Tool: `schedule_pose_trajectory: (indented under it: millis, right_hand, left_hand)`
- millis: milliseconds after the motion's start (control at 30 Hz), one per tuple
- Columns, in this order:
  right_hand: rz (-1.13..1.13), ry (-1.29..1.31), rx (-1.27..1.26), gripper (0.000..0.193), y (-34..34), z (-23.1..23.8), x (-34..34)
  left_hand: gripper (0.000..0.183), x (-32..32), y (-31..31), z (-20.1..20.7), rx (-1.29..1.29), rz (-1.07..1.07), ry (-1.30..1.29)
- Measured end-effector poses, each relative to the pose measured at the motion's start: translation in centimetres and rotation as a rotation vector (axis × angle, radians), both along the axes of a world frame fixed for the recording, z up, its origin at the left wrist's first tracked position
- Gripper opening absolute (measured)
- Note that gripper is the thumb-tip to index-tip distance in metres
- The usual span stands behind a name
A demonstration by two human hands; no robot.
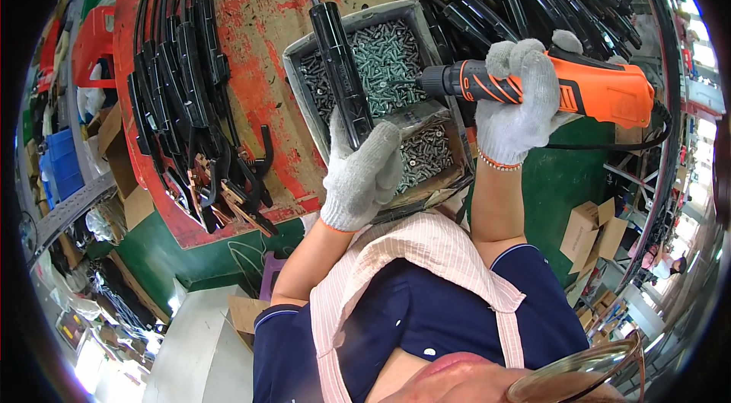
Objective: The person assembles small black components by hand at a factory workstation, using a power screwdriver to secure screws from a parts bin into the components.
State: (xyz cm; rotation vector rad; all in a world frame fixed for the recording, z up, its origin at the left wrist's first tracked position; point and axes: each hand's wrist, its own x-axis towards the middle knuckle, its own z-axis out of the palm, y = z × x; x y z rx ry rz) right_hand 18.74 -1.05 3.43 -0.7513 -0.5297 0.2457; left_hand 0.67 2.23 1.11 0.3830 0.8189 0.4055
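Note:
My left hand (360,173), in a grey-white knit glove, is closed around the lower end of a black ribbed handle (339,60) with a black cable running out of its top. The handle looks like that of a welding electrode holder; its lower end is hidden in my fingers. It slants over a worn box (294,62) of small silver screws (387,60). My right hand (524,102), gloved too, grips an orange and black electric screwdriver (598,87). The tool lies level, its nose pointing left over the box's right side, apart from the handle.
At left on the red, worn table (255,98) lies a bundle of black electrode holders (186,76) with copper-coloured parts. More black handles (487,7) are heaped at the far right. The screwdriver's cord (609,146) loops below it. An open carton (590,232) stands on the green floor.

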Motion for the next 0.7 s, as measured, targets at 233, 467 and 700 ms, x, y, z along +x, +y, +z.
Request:
schedule_pose_trajectory:
  millis: [233, 467, 700]
  right_hand:
    - [-0.104, -0.016, -0.086, 0.041, -0.5, 0.8, 0.1]
    - [0.044, 0.120, 0.056, 0.023, -2.3, 2.8, 1.5]
    - [0.091, 0.316, 0.139, 0.016, -3.3, 2.7, 1.8]
  left_hand:
    - [0.061, -0.1, 0.0, -0.4, -0.015, -0.006, -0.031]
    - [0.046, 0.4, -0.2, 0.5, 0.041, -0.006, 0.020]
    - [0.036, 0.9, -0.4, 1.1, 0.083, -0.007, 0.093]
